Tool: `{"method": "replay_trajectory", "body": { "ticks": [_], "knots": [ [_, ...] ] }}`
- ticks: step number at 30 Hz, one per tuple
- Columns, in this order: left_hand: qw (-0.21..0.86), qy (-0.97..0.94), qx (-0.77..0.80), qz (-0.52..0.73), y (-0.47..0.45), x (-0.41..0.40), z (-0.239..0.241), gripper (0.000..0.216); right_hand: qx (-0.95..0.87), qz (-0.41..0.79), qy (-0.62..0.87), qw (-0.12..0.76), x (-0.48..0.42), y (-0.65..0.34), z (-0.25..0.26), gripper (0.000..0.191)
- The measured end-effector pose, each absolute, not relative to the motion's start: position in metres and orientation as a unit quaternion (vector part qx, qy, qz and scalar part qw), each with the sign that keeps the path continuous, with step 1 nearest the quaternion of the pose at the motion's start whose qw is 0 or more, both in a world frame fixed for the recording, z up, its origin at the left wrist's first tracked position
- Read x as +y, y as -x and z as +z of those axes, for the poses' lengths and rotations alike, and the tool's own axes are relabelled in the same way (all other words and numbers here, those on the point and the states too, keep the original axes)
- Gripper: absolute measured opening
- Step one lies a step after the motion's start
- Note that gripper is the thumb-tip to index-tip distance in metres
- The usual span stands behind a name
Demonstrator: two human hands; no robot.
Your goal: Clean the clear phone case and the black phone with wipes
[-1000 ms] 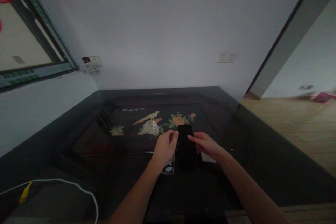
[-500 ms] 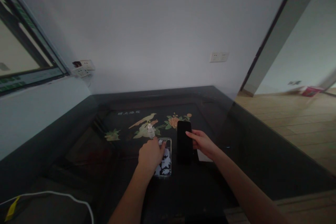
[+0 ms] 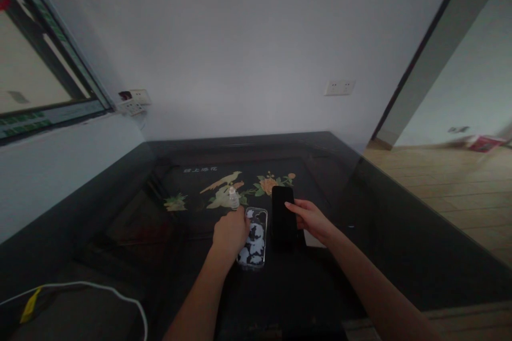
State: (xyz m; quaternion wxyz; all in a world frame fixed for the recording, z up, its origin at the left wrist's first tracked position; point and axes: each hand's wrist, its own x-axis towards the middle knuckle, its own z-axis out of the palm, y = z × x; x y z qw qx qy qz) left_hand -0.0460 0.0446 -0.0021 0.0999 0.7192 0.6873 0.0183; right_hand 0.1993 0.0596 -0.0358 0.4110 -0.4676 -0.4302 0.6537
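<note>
My left hand (image 3: pixel 230 230) rests curled on the left edge of a patterned black-and-white phone case (image 3: pixel 255 238) lying flat on the dark table (image 3: pixel 380 234). My right hand (image 3: pixel 308 218) holds the right edge of a black phone (image 3: pixel 283 216), fingers pressed on its dark screen. A small clear bottle (image 3: pixel 233 197) stands just beyond my left hand. A white sheet (image 3: pixel 312 238) pokes out under my right wrist.
The table top carries an inlaid bird-and-flower picture (image 3: pixel 240 186). A white cable with a yellow tag (image 3: pixel 80 290) lies at the near left. Wall sockets (image 3: pixel 134 101) sit at the left corner. A doorway to a wooden floor (image 3: pixel 452 181) opens on the right.
My left hand left the phone and dropped onto the patterned case, which now lies in full view. The right hand stayed on the phone.
</note>
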Motion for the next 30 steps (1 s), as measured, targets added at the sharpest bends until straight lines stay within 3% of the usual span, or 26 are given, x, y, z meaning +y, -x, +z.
{"method": "replay_trajectory", "body": {
  "ticks": [7,12,17,30],
  "knots": [
    [0.207,-0.705,0.653,0.181,0.039,0.051,-0.007,0.022,-0.437,0.654,0.47,0.4,0.055,-0.195,-0.029,0.031],
    [0.431,-0.635,0.568,0.297,0.03,0.054,-0.028,0.028,-0.444,0.653,0.465,0.4,0.053,-0.194,-0.026,0.032],
    [0.554,-0.522,0.518,0.39,0.017,0.057,-0.041,0.037,-0.46,0.643,0.452,0.413,0.055,-0.192,-0.03,0.039],
    [0.659,-0.422,0.459,0.421,0.0,0.053,-0.043,0.045,-0.491,0.591,0.441,0.465,0.05,-0.186,-0.025,0.046]
  ]
}}
